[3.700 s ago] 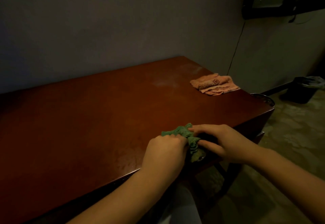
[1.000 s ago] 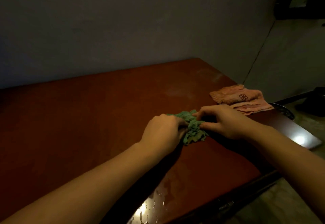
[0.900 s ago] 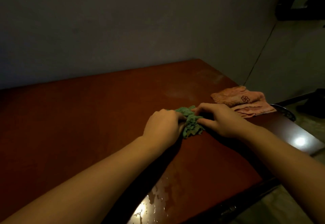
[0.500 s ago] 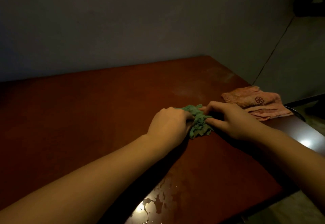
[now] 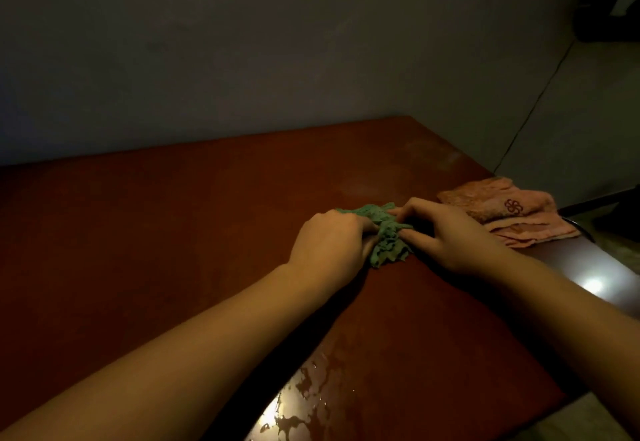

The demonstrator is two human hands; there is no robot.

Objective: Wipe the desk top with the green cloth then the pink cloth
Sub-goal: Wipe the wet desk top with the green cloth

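A crumpled green cloth (image 5: 384,240) lies bunched on the dark red-brown desk top (image 5: 173,219), right of its middle. My left hand (image 5: 329,243) grips the cloth's left part with curled fingers. My right hand (image 5: 446,233) pinches its right part between thumb and fingers. Both hands rest on the desk. The pink cloth (image 5: 502,212), folded and marked with a small flower emblem, lies at the desk's right edge, just beyond my right hand.
A grey wall (image 5: 277,42) runs along the desk's far edge and meets another wall at the right corner. Wet patches (image 5: 311,402) glisten on the desk near its front edge. A dark framed object (image 5: 606,8) hangs at the upper right.
Since 3.7 s ago both hands have carried the green cloth from the desk's front edge inward toward the middle. In the last second the hands have barely shifted on the desk.
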